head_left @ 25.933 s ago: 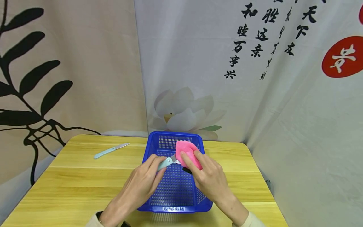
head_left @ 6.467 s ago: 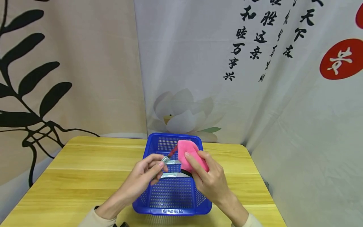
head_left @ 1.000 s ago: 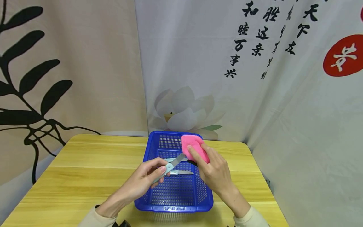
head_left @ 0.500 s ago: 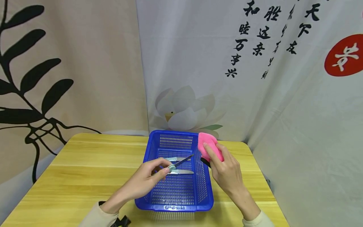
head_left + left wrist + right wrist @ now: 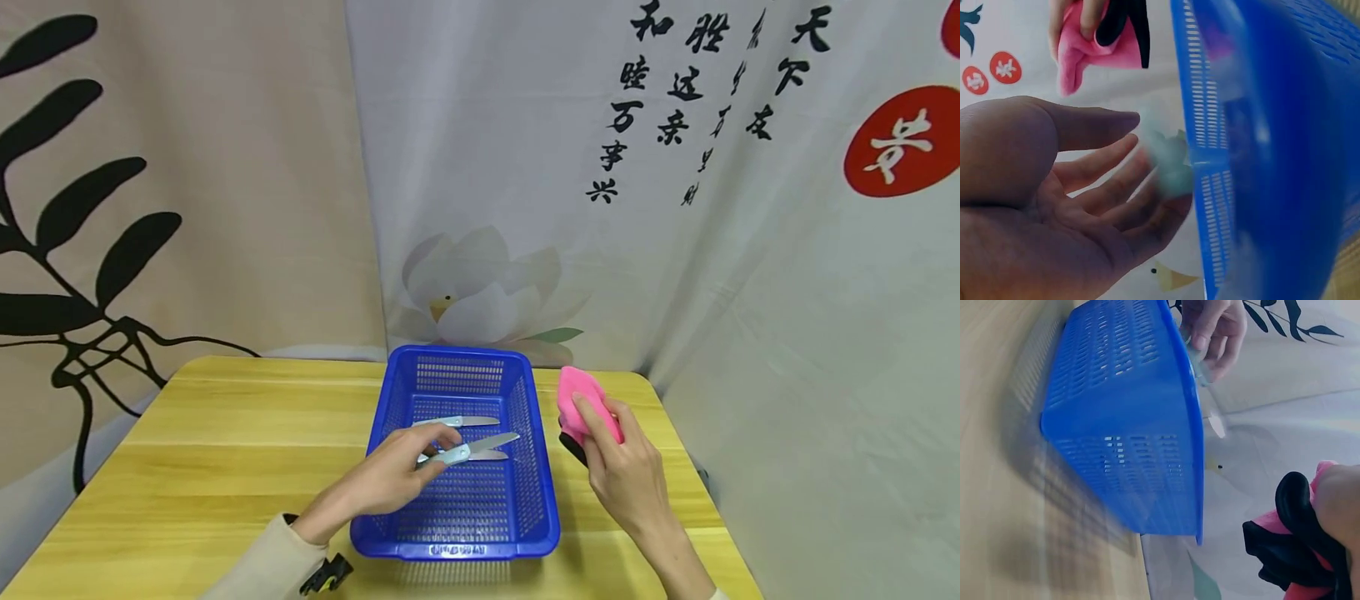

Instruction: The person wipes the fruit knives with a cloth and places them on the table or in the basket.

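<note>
Over the blue plastic basket [image 5: 454, 550], my left hand [image 5: 386, 475] has its thumb and fingers parted around a small knife [image 5: 491, 443] with a pale teal handle. In the left wrist view the handle [image 5: 1172, 172] is blurred beside the spread fingertips. Two similar knives lie in the basket: one farther back [image 5: 480, 422], one [image 5: 498, 456] partly covered by the upper knife. Right of the basket, my right hand [image 5: 630, 475] grips a pink cloth [image 5: 581, 396]. A black looped piece [image 5: 1297, 544] hangs with the cloth, its kind unclear.
The basket stands on a yellow wood-grain table [image 5: 270, 433]. Behind rises a printed fabric backdrop [image 5: 480, 167], which also closes off the right side. A black buckle [image 5: 327, 575] sits by the left sleeve.
The cloth has come off the blade and moved right with my right hand, clear of the basket. My left hand has turned palm-down, the knife lying flatter, and its fingers have loosened.
</note>
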The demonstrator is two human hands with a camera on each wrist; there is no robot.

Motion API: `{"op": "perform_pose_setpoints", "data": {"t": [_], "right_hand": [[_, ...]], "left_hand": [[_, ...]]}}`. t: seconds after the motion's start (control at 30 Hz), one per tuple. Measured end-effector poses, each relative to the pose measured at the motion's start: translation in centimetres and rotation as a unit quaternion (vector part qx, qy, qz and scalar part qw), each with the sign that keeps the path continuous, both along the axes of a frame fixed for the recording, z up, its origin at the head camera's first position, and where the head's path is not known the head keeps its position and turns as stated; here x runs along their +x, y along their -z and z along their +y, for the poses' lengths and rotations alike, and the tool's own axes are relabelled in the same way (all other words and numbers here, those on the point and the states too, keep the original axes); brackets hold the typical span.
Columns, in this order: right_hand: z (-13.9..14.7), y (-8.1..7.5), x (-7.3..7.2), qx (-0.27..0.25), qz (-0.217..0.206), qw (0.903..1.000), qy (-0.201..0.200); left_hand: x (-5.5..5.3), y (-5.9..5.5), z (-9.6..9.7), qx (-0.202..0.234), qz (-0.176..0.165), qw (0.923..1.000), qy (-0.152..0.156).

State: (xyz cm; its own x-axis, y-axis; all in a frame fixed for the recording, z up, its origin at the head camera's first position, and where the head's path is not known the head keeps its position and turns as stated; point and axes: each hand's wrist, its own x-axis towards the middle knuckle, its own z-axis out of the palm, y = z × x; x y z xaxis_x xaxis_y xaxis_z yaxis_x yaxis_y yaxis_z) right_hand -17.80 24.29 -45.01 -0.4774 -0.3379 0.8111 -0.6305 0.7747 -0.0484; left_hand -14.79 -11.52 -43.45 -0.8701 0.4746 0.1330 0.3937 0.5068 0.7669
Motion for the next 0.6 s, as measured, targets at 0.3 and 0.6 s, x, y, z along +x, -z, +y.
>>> {"op": "perform_pose_setpoints", "data": {"t": [0.3,0.6], "right_hand": [[2.1,1.4,0.6,-0.012,-0.023,0.9994,0.021],[5.3,3.2,0.0,0.004,-0.053,0.9958,0.074]], "left_hand": [[0.7,0.6,-0.7,-0.035,0.076,0.9948,-0.058],[1.9,1.7,-4.1,-0.027,0.172,0.9755,-0.134]]}}
